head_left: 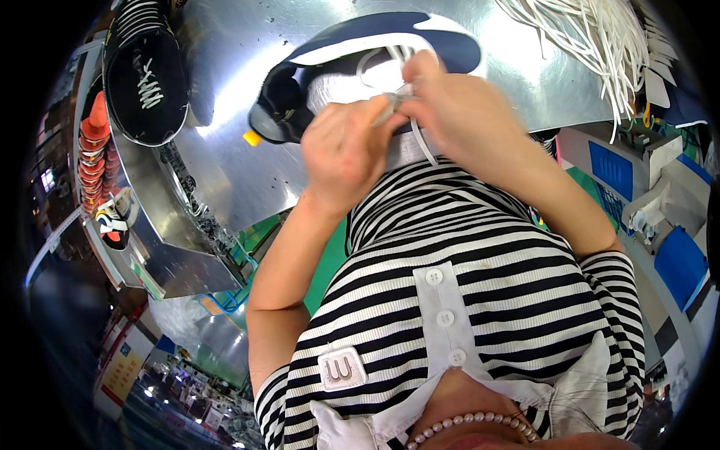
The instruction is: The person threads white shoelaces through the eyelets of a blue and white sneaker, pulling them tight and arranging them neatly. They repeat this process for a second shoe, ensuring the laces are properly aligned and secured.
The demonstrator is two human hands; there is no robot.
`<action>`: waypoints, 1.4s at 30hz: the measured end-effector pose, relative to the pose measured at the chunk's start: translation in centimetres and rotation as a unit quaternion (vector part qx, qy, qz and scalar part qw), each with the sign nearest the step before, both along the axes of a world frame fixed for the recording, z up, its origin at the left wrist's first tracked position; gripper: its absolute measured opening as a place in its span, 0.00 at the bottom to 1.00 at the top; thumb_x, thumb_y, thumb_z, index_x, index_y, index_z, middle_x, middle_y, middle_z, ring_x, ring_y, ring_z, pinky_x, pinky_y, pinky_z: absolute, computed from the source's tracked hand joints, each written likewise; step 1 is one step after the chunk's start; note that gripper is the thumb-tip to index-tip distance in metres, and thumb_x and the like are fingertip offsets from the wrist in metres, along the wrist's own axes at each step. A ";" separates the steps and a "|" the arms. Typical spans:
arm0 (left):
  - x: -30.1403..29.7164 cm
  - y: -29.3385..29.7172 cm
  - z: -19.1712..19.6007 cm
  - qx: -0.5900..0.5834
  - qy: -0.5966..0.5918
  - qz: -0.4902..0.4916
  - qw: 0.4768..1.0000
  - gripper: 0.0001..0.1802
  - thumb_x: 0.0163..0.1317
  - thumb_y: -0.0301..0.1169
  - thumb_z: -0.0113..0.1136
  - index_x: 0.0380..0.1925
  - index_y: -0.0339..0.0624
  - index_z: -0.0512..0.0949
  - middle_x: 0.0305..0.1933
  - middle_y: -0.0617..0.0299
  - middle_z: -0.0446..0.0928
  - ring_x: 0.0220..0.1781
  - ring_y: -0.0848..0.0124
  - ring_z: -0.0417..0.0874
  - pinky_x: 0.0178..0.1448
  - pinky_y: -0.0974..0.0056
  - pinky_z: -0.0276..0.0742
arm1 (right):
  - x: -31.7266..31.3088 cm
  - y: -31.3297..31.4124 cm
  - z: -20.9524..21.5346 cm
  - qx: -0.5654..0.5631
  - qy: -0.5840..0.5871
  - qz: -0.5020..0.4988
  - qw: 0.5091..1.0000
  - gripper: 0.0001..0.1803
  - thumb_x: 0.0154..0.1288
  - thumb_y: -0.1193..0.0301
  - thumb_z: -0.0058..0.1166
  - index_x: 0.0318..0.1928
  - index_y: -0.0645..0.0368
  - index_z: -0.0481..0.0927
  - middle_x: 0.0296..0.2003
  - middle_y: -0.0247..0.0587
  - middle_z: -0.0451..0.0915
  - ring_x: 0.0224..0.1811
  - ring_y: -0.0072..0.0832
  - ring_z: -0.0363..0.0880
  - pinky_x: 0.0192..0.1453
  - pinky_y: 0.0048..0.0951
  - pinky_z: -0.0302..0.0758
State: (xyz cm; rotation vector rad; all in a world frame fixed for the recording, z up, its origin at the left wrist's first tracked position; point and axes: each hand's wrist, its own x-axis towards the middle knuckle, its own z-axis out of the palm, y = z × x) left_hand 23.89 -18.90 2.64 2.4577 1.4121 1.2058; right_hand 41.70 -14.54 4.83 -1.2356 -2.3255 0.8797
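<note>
- A shiny metal counter (225, 90) carries the things
- A black shoe (146, 75) with white lacing lies at the counter's left end
- A bundle of white laces (600, 37) lies at its right end
- Orange cones (95, 150) stack beyond its left edge
- Blue-panelled machines (637, 195) stand to its right

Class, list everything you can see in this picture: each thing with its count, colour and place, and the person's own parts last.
Shoe being laced: one, navy and white, on the metal table under the hands.
Lace: one, white, pinched between both hands.
Black shoe: one, white laces, far left.
Lace bundle: one, white, top right.
Metal table: one, silver, centre.
Striped shirt: one, black and white.
Left hand: on the lace.
Right hand: on the lace.
</note>
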 end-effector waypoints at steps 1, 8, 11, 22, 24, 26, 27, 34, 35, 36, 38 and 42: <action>0.1 -0.1 0.0 0.002 0.035 0.002 0.999 0.18 0.54 0.26 0.72 0.43 0.38 0.76 0.25 0.60 0.77 0.23 0.63 0.76 0.29 0.62 0.70 | -0.6 0.0 -0.6 0.007 -0.017 0.024 1.000 0.14 0.65 0.71 0.55 0.45 0.66 0.68 0.23 0.51 0.80 0.31 0.47 0.83 0.33 0.44 0.76; -0.8 -1.1 -0.5 0.000 0.004 0.083 0.997 0.21 0.54 0.26 0.73 0.43 0.38 0.72 0.27 0.58 0.76 0.22 0.61 0.75 0.26 0.62 0.67 | 3.5 1.5 2.3 -0.108 0.035 -0.025 0.993 0.09 0.65 0.69 0.57 0.42 0.59 0.74 0.27 0.46 0.82 0.29 0.43 0.83 0.33 0.40 0.76; -0.6 -0.8 -0.4 0.009 0.013 0.039 0.999 0.21 0.52 0.25 0.73 0.42 0.39 0.71 0.28 0.58 0.76 0.22 0.60 0.74 0.27 0.60 0.67 | 1.3 1.8 3.2 -0.015 0.113 0.051 0.992 0.08 0.64 0.69 0.56 0.43 0.55 0.79 0.29 0.44 0.84 0.34 0.41 0.84 0.38 0.39 0.77; -1.1 -1.3 0.3 -0.013 0.001 -0.011 1.000 0.21 0.54 0.26 0.73 0.42 0.40 0.69 0.28 0.62 0.75 0.23 0.64 0.75 0.29 0.61 0.69 | -1.0 3.7 1.1 -0.124 0.182 0.084 0.972 0.11 0.64 0.73 0.59 0.46 0.59 0.82 0.33 0.38 0.86 0.36 0.30 0.85 0.46 0.28 0.78; -1.3 -1.4 0.4 -0.036 -0.001 -0.005 0.999 0.21 0.54 0.26 0.73 0.43 0.38 0.69 0.28 0.61 0.76 0.23 0.64 0.76 0.29 0.61 0.69 | -0.2 5.0 2.5 -0.214 0.316 0.017 0.924 0.11 0.66 0.74 0.59 0.47 0.63 0.82 0.38 0.35 0.86 0.41 0.25 0.84 0.52 0.27 0.78; -1.4 -1.8 0.9 -0.056 0.003 0.009 0.998 0.22 0.54 0.27 0.73 0.42 0.37 0.69 0.29 0.59 0.77 0.24 0.63 0.78 0.28 0.61 0.71 | 1.0 6.7 4.3 -0.164 0.407 0.034 0.898 0.11 0.66 0.75 0.59 0.47 0.63 0.83 0.38 0.38 0.86 0.41 0.25 0.84 0.53 0.28 0.78; -1.4 -1.6 1.1 -0.080 -0.029 0.006 0.996 0.24 0.54 0.29 0.74 0.45 0.35 0.70 0.31 0.55 0.79 0.26 0.60 0.81 0.29 0.60 0.74 | 1.3 7.1 4.7 -0.134 0.450 0.038 0.882 0.11 0.66 0.75 0.59 0.48 0.63 0.83 0.38 0.39 0.86 0.41 0.25 0.84 0.53 0.28 0.78; -0.8 0.5 3.6 -0.346 -0.244 0.170 0.890 0.31 0.62 0.25 0.67 0.61 0.31 0.62 0.40 0.56 0.81 0.36 0.78 0.79 0.39 0.74 0.75 | -2.5 4.8 0.8 -0.312 0.270 0.002 0.911 0.09 0.66 0.70 0.61 0.44 0.60 0.83 0.38 0.29 0.81 0.42 0.14 0.76 0.48 0.17 0.73; -0.5 0.5 3.4 -0.317 -0.248 0.202 0.893 0.23 0.61 0.25 0.69 0.53 0.32 0.70 0.36 0.60 0.81 0.35 0.82 0.78 0.37 0.76 0.73 | -2.7 4.6 0.1 -0.257 0.244 0.012 0.935 0.09 0.67 0.69 0.60 0.42 0.62 0.83 0.37 0.29 0.81 0.43 0.14 0.76 0.46 0.16 0.72; -0.6 0.5 2.8 -0.297 -0.248 0.202 0.900 0.23 0.61 0.25 0.69 0.52 0.33 0.71 0.36 0.60 0.82 0.34 0.82 0.79 0.37 0.76 0.73 | -2.8 4.6 -0.3 -0.247 0.262 0.008 0.933 0.10 0.66 0.68 0.60 0.43 0.62 0.82 0.37 0.32 0.81 0.41 0.17 0.77 0.44 0.19 0.73; -0.8 0.4 1.4 -0.258 -0.246 0.200 0.913 0.22 0.60 0.24 0.69 0.51 0.33 0.71 0.35 0.61 0.82 0.34 0.82 0.79 0.37 0.76 0.73 | -2.7 4.6 -0.8 -0.225 0.300 -0.003 0.927 0.12 0.65 0.67 0.61 0.44 0.62 0.82 0.37 0.37 0.82 0.38 0.22 0.80 0.42 0.23 0.74; -0.5 0.2 1.5 -0.270 -0.285 0.204 0.897 0.21 0.59 0.21 0.68 0.50 0.34 0.71 0.36 0.58 0.83 0.37 0.79 0.82 0.39 0.76 0.75 | -1.3 2.6 0.6 -0.149 0.260 -0.020 0.954 0.13 0.67 0.67 0.59 0.47 0.61 0.77 0.33 0.40 0.83 0.34 0.28 0.82 0.38 0.28 0.76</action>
